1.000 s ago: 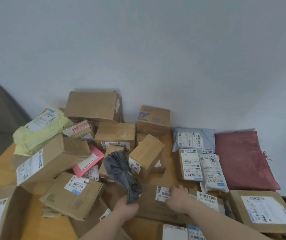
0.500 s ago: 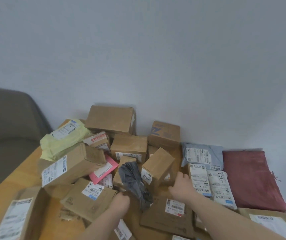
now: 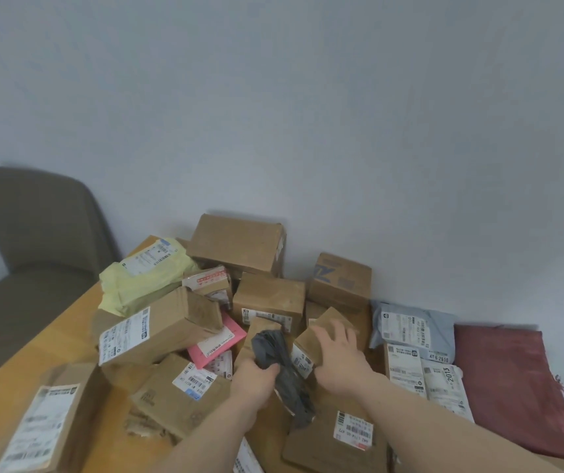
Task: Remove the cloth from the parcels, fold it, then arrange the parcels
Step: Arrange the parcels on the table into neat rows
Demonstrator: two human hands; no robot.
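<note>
Several parcels lie heaped on a wooden table. My left hand grips a dark grey plastic mailer near the middle of the heap. My right hand lies over a small tilted brown box just right of the mailer, fingers wrapped over its top. A folded dark red cloth lies flat at the right end of the table, apart from both hands.
Big brown boxes stand at the back against the wall. A yellow bag parcel and a long labelled box sit at the left, grey and white mailers at the right. An olive chair stands left of the table.
My right hand moved away from the flat carton near the front and up onto the small tilted box. My left hand slid up the grey mailer. The camera swung left.
</note>
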